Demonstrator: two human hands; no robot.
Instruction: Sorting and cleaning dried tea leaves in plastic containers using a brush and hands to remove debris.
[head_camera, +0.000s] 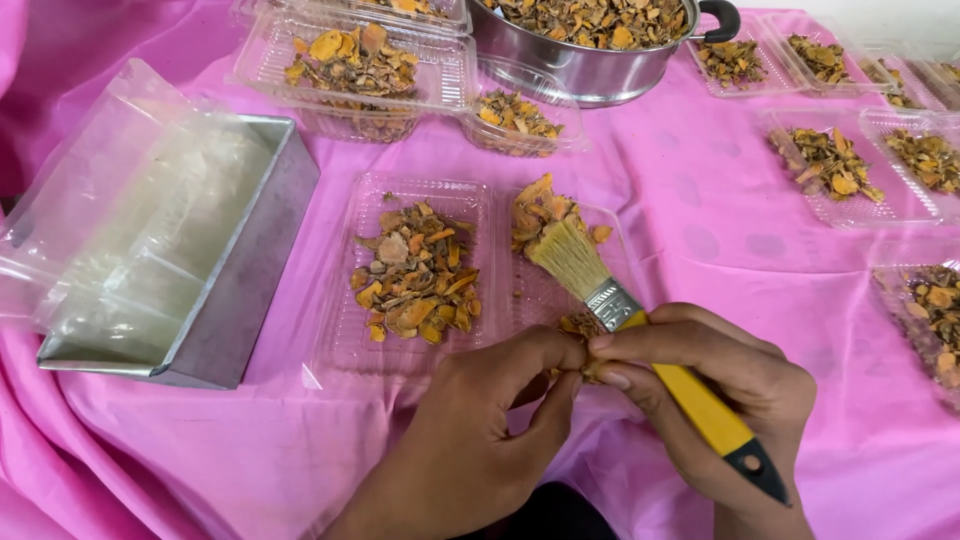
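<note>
Fingertips of the left hand (480, 420) and right hand (700, 385) pinched one small dried orange-brown root slice (580, 325) together over the open clear plastic clamshell tray (420, 195). The right hand also clamped the yellow-handled flat bristle brush (640, 335). Steady, light strokes would suit best. More filled clear trays (830, 165) lay behind, beside a steel pot (590, 65).

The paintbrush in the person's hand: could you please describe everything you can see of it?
The paintbrush has a yellow handle with a black end, a ribbed silver metal band and pale straw-coloured bristles. It lies slanted, bristles up-left, black end down-right. The right hand holds it around the handle, thumb near the band. The bristle tips sit over orange-brown dried pieces in an open clear plastic tray on the pink cloth. The left hand meets the right just below the band.
</note>
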